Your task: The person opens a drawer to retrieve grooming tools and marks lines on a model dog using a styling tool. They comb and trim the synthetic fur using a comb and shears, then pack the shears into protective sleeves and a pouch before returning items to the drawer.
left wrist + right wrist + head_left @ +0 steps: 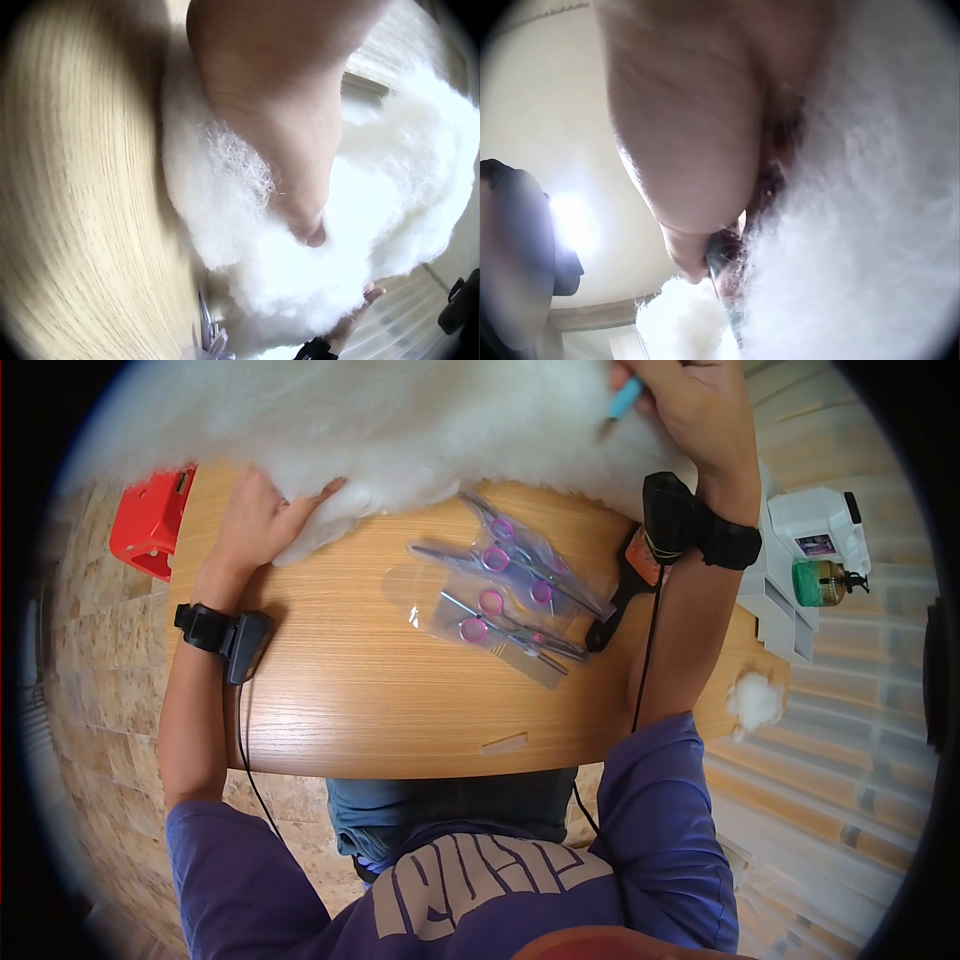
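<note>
A large mass of white fluffy fur lies along the far side of the table. My left hand rests at its near left edge, thumb laid over the fluff. In the left wrist view the thumb tip sinks into the white fluff; the other fingers are hidden. My right hand holds a slim teal-handled tool at the far right, its dark narrow tip pointing down at the fur. The right wrist view shows that hand close against the fur, with part of the teal handle below the fingers.
Mid-table lie scissors in clear sleeves, a metal comb and a black-handled brush. A fluff tuft sits at the right edge. Beyond are a white jug, a green bottle and a red stool.
</note>
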Demonstrator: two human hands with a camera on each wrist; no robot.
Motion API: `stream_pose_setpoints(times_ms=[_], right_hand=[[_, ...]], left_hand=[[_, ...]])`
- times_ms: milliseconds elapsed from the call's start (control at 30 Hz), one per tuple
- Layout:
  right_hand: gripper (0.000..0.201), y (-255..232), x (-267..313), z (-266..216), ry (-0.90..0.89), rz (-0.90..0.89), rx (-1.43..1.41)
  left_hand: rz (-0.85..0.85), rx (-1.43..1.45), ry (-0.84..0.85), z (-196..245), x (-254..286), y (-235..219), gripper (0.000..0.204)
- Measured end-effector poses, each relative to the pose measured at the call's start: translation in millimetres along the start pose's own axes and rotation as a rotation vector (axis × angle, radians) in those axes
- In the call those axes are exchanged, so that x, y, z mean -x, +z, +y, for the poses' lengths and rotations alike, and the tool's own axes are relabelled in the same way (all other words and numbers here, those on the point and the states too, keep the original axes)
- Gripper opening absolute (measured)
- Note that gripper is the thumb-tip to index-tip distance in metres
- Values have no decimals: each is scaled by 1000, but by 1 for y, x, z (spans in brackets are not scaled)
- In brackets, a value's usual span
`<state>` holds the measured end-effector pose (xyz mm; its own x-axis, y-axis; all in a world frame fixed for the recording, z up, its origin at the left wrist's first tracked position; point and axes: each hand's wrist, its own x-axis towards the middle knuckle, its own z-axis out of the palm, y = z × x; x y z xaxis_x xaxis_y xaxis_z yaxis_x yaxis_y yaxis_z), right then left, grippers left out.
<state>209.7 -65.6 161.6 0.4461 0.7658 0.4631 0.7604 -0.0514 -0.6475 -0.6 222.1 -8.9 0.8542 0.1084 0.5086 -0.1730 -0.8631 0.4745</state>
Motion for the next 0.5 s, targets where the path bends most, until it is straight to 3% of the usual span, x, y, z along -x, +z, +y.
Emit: stream_pose_setpoints(times_ms=[67,200,300,400,500], right_hand=[[36,-2,-10,16,-110,89,-108],[36,-7,-7,16,-16,125,-200],[39,-4,-11,29,-202,57,-316],[41,5,-2,23,-266,-2,-260],[36,6,-7,21,-213,46,-142]], left_hand=[[-26,41,-59,3,-1,-1,27],[4,27,-32,2,-3,2,28],[28,-31,23,-10,2,2,30],[-14,-102,10,-10,1,2,31],[78,-45,156,-15,-3,9,31]])
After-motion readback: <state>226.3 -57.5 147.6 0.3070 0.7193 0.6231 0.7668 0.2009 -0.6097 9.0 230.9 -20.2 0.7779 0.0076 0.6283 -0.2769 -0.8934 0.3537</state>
